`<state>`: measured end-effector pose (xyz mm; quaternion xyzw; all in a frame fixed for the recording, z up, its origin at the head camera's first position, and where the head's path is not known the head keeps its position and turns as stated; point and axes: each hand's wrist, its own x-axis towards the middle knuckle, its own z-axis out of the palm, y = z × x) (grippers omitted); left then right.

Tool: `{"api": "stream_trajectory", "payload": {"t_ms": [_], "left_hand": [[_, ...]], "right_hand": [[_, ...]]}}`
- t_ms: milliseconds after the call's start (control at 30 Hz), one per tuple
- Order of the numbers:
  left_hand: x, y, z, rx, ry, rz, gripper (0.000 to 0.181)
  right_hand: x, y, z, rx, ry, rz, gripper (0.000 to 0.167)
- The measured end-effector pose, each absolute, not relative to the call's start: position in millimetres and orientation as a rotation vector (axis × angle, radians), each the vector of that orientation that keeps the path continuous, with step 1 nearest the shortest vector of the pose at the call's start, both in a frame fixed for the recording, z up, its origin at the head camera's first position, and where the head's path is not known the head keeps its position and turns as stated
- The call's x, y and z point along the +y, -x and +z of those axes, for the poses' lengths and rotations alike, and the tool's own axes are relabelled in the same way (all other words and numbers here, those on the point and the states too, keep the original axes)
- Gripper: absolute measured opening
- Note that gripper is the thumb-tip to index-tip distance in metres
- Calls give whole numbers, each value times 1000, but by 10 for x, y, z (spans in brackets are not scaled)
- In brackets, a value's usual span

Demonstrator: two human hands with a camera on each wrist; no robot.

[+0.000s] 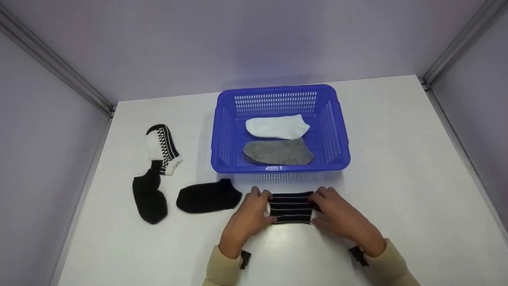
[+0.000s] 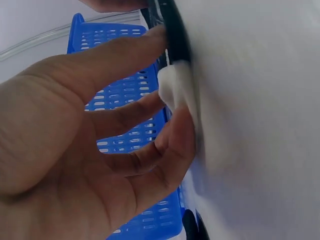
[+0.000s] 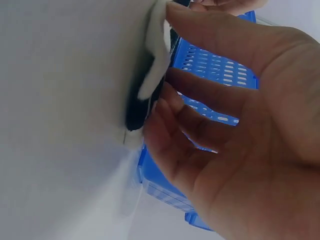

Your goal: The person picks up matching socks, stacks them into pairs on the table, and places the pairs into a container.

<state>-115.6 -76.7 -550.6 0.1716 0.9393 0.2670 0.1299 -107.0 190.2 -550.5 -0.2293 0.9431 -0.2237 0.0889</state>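
Observation:
A black sock with thin white stripes point(image 1: 291, 207) lies flat on the table in front of the basket, between my two hands. My left hand point(image 1: 248, 212) grips its left end, where a white part point(image 2: 175, 87) shows among the fingers in the left wrist view. At the opposite end my right hand point(image 1: 337, 212) holds the sock, thumb on the near edge and fingers on the far edge. White and black fabric point(image 3: 155, 62) appears beside those fingers in the right wrist view. The parts under both hands are hidden.
Beyond the hands stands a blue plastic basket point(image 1: 346, 157) with a white sock point(image 1: 278, 126) and grey socks point(image 1: 278, 152) inside. To the left lie a black sock point(image 1: 206, 197), another black sock point(image 1: 151, 200) and a black-and-white checked sock point(image 1: 160, 147). Walls border the white table point(image 1: 397, 159).

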Motion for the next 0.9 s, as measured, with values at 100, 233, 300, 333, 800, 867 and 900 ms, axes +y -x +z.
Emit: {"api": "stream_trajectory", "payload": {"t_ms": [100, 233, 300, 333, 800, 867, 900], "left_hand": [[-780, 1138, -5528, 2726, -500, 808, 49], [-786, 1126, -5552, 2727, -490, 842, 50], [-793, 1122, -5551, 2728, -496, 837, 50], [-799, 1121, -5544, 2728, -506, 837, 50], [-1204, 1133, -5253, 2797, -645, 748, 38], [-1343, 1155, -5202, 2805, -627, 759, 37], [-1420, 1171, -5182, 2807, -597, 773, 36]], "right_hand": [[1899, 1068, -5492, 2831, 698, -656, 32], [1897, 1073, -5497, 2854, 692, -628, 30], [1895, 1076, -5499, 2854, 689, -612, 31], [1892, 1077, -5497, 2852, 691, -607, 32], [1577, 1160, -5305, 2919, 896, -643, 22], [1446, 1174, -5257, 2897, 939, -650, 22], [1377, 1178, -5234, 2885, 966, -652, 22]]}}
